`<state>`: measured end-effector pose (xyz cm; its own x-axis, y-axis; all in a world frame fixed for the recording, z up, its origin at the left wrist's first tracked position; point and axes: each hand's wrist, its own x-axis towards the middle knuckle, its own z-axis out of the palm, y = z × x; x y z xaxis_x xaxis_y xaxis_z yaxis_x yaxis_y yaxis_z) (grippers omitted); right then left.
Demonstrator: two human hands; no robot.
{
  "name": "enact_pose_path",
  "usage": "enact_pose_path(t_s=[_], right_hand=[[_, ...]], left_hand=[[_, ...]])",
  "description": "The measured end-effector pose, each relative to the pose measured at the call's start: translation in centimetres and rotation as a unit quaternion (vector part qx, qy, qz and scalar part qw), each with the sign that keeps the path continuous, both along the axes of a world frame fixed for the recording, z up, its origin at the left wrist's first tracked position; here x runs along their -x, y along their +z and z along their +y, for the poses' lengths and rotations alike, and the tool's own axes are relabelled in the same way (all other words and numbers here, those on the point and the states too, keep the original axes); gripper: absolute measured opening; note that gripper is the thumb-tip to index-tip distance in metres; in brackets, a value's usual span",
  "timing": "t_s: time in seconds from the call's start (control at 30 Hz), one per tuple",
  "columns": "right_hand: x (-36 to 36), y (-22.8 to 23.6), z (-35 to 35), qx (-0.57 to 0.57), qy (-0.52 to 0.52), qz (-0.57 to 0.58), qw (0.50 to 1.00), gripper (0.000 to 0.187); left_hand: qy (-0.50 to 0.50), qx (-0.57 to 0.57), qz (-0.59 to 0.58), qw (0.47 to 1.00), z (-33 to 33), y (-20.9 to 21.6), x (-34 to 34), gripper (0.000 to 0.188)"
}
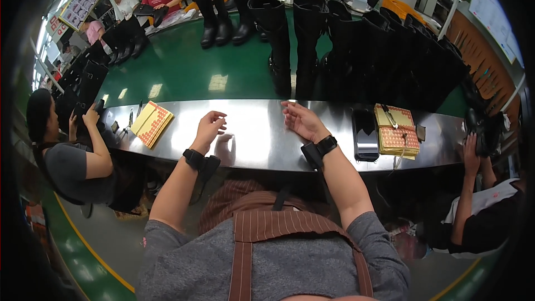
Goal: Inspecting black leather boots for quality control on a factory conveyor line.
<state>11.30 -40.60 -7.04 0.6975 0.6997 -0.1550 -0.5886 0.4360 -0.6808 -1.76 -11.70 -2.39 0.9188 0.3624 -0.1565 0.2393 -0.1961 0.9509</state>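
Note:
My left hand (209, 130) hovers over the shiny metal work ledge (245, 153), fingers loosely bent and apart, with nothing in it. To its right, my right hand (304, 120) is also held over the ledge, palm partly turned up and fingers spread, holding nothing. Just beyond the right hand, a pair of tall black boots (308, 44) stands upright on the green surface (184, 72). A black phone-like device (365, 139) lies right of that hand, beside a stack of yellow and orange patterned cards (402, 145) with a small tool on top.
Several more black boots (384, 56) crowd the right side. Another patterned card stack (152, 124) lies left, near small tools (128, 125). A co-worker at left (72, 150) holds a boot (89, 86); another person's hands (471, 159) touch a black boot (490, 134) at right.

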Motion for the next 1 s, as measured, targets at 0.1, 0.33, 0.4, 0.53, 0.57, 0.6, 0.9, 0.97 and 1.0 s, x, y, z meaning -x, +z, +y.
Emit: enact_pose_path(t_s=[0.1, 0.33, 0.4, 0.53, 0.57, 0.6, 0.9, 0.97, 1.0], right_hand=[[0.0, -0.1, 0.0, 0.008, 0.003, -0.006, 1.000, 0.023], [0.0, 0.0, 0.3, 0.031, -0.003, -0.015, 0.999, 0.023], [0.1, 0.1, 0.4, 0.037, -0.009, 0.001, 0.999, 0.022], [0.0, 0.3, 0.5, 0.047, -0.009, 0.005, 0.999, 0.022], [0.0, 0.4, 0.5, 0.050, -0.007, 0.006, 0.999, 0.022], [0.0, 0.4, 0.5, 0.052, -0.004, 0.002, 0.999, 0.023], [0.1, 1.3, 0.6, 0.031, 0.004, 0.021, 0.999, 0.024], [0.2, 1.4, 0.6, 0.035, -0.011, 0.025, 0.999, 0.024], [0.2, 1.5, 0.6, 0.026, -0.007, 0.023, 0.999, 0.025]], left_hand=[[-0.092, -0.207, -0.202, 0.953, -2.8, 6.5, -3.7, 0.029], [-0.023, -0.552, -0.350, 0.757, -12.3, 19.9, -14.7, 0.077], [-0.088, -0.574, -0.229, 0.781, -15.1, 21.4, -16.6, 0.083], [-0.158, -0.593, -0.112, 0.781, -19.2, 23.2, -19.6, 0.081], [-0.158, -0.607, -0.086, 0.774, -19.9, 23.5, -20.1, 0.082], [-0.156, -0.613, -0.080, 0.771, -20.2, 23.6, -20.6, 0.082], [-0.219, -0.569, -0.089, 0.788, -14.7, 23.3, -22.7, 0.059], [-0.192, -0.554, -0.161, 0.794, -11.9, 22.5, -22.5, 0.053], [-0.172, -0.543, -0.183, 0.802, -10.3, 22.2, -22.5, 0.052]])
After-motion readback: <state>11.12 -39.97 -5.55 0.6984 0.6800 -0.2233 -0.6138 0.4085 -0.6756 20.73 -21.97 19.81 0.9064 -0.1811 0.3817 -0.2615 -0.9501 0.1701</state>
